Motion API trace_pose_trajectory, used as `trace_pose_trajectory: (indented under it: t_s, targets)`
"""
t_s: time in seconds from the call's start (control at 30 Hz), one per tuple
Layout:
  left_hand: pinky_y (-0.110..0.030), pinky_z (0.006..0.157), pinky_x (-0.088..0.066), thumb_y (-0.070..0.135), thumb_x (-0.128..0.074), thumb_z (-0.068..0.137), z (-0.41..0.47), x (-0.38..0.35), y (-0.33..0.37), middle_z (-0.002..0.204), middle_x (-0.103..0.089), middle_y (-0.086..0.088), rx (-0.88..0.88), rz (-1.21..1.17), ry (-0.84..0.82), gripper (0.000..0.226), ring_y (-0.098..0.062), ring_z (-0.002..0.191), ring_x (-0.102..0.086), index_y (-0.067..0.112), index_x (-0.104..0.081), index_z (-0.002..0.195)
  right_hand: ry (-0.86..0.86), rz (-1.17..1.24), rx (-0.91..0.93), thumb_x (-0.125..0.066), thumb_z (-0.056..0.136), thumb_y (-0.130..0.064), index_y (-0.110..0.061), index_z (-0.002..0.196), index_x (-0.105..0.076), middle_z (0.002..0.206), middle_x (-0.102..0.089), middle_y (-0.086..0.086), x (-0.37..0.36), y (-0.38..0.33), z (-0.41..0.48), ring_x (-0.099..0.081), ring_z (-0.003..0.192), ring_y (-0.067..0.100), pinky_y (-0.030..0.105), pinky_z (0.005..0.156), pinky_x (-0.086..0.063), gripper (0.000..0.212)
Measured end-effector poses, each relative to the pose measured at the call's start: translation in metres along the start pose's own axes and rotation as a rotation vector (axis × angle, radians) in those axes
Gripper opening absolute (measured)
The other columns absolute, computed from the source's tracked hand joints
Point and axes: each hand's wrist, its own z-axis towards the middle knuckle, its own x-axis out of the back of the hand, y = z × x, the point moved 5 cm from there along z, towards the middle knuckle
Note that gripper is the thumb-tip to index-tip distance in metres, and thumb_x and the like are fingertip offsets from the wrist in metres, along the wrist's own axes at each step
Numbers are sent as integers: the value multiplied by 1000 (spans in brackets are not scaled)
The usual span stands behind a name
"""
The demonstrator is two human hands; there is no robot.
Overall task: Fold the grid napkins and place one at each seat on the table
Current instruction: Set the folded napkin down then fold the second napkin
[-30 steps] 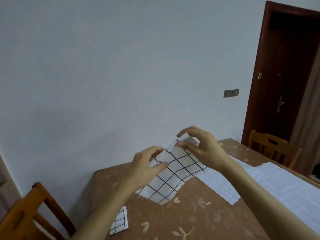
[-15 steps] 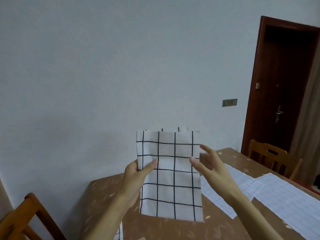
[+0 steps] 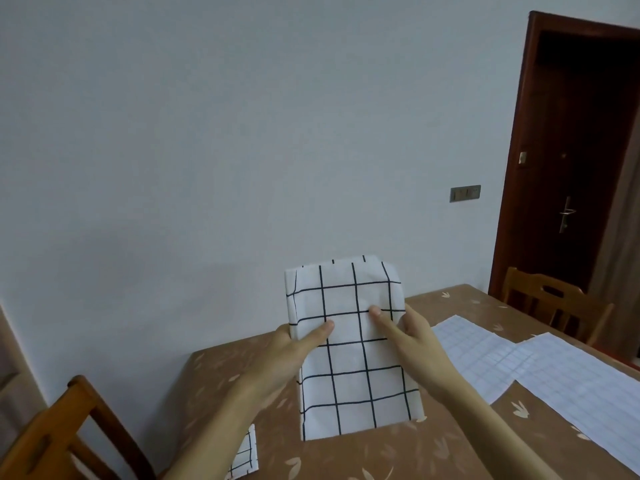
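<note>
A white napkin with a black grid (image 3: 349, 372) hangs upright above the brown table (image 3: 408, 455), folded over at its top edge. My left hand (image 3: 294, 348) grips its left edge, thumb on the front. My right hand (image 3: 412, 337) holds its right edge, thumb pressed on the front near the middle. A second grid napkin (image 3: 246, 457), folded small, lies flat at the table's near left edge, partly hidden by my left forearm.
Two large sheets of fine-grid white paper or cloth (image 3: 540, 379) lie on the table's right side. A wooden chair (image 3: 65, 431) stands at the near left, another chair (image 3: 550, 303) at the far right before a dark door (image 3: 581, 161). A wall is close behind the table.
The napkin went from lying crumpled on the table to being lifted upright; my right hand, open beside it half a second ago, has closed on its right edge.
</note>
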Motion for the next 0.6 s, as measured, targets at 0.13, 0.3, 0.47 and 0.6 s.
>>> trace_pose_trajectory:
  t_s: [0.13,0.3,0.47,0.6]
  targets:
    - [-37,102,-50,56,-74,81,2,7,1,108,-76,-6,-91,70,-15,39,-23,106,-69,20,-74,96,54,-16,17,-57,99,-25,-25,72,-56,54,-63,-24,5,-7,-2,-61,56,-10,5,55,-44,27]
    - [-37,78,-49,63,-70,79,5,17,5,73,-55,-11,-238,130,120,56,-23,76,-51,7,-68,76,92,12,-17,-62,95,-41,-18,96,-71,96,-78,-3,9,-5,-4,-74,94,14,42,88,-59,25]
    - [-24,83,-49,49,-63,92,5,19,13,82,-61,1,-295,125,180,45,-13,81,-58,5,-72,91,-92,29,-83,-63,94,-40,-28,114,-69,111,-75,-10,3,3,-9,-71,105,9,38,95,-54,24]
    - [-34,66,-40,63,-62,86,3,26,11,70,-41,-4,-274,168,163,73,-20,67,-40,-9,-60,95,-134,22,-104,-64,95,-20,-15,109,-73,101,-79,1,4,6,-12,-75,95,19,32,81,-60,17]
